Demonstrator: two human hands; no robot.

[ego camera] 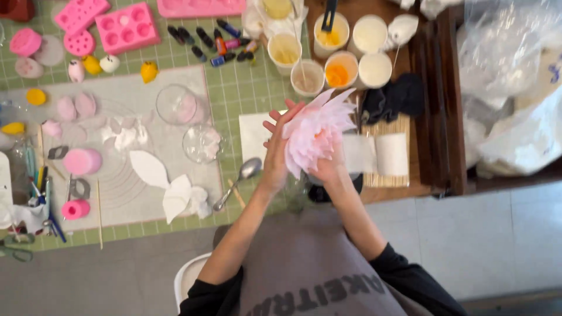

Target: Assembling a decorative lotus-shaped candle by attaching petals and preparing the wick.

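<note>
Both hands at chest height, left hand (278, 146) flat against pink paper flower (316, 133), right hand (329, 168) cupping it beneath

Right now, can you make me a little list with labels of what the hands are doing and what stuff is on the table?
Left hand: open, palm pressed flat against the side of the pink flower
Right hand: cups the flower from underneath
Flower: pale pink, many pointed petals, held above the table
Near the hands: metal spoon, two clear glass bowls
Behind the flower: paper cups with yellow and orange liquid
Left side: pink moulds, white mat
Bottom left: scissors
</note>
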